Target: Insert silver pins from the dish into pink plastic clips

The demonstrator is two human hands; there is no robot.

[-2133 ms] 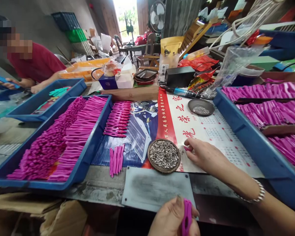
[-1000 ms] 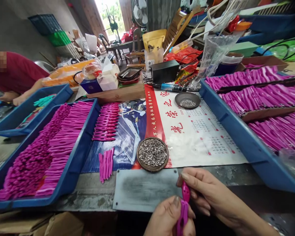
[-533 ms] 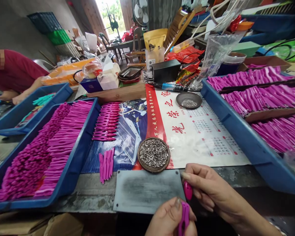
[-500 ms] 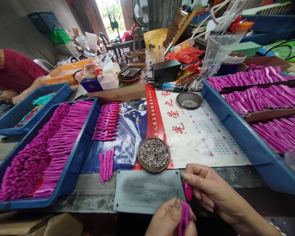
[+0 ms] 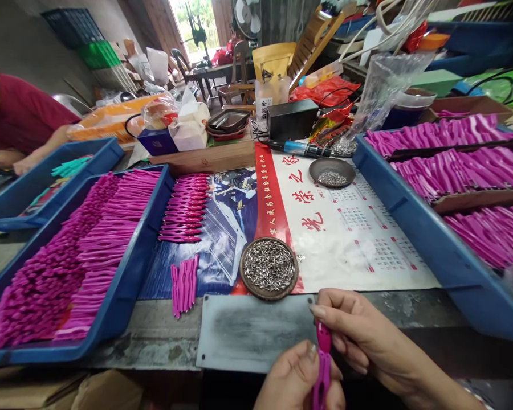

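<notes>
At the lower middle, my left hand (image 5: 293, 376) is closed round a purple plastic handle-like piece (image 5: 321, 382) with a long slot in it. My right hand (image 5: 354, 327) pinches a glossy dark-pink plastic piece (image 5: 324, 337) with small holes. The pink piece meets the upper end of the purple one; whether they are locked together I cannot tell. Both hands are over the right end of a grey metal plate (image 5: 239, 330). Just beyond the plate is a round dish (image 5: 244, 280) full of small metal pins (image 5: 269, 265).
Several loose purple pieces (image 5: 184, 286) lie left of the plate, behind them a row of pink-tipped ones (image 5: 183, 208). Blue trays of purple pieces flank me, left (image 5: 130, 304) and right (image 5: 423, 236). A smaller pin dish (image 5: 350, 173) stands farther back. A person (image 5: 29, 114) works at far left.
The pink piece in my right hand has come up against the end of the purple piece in my left hand; before, they were slightly apart and out of line.
</notes>
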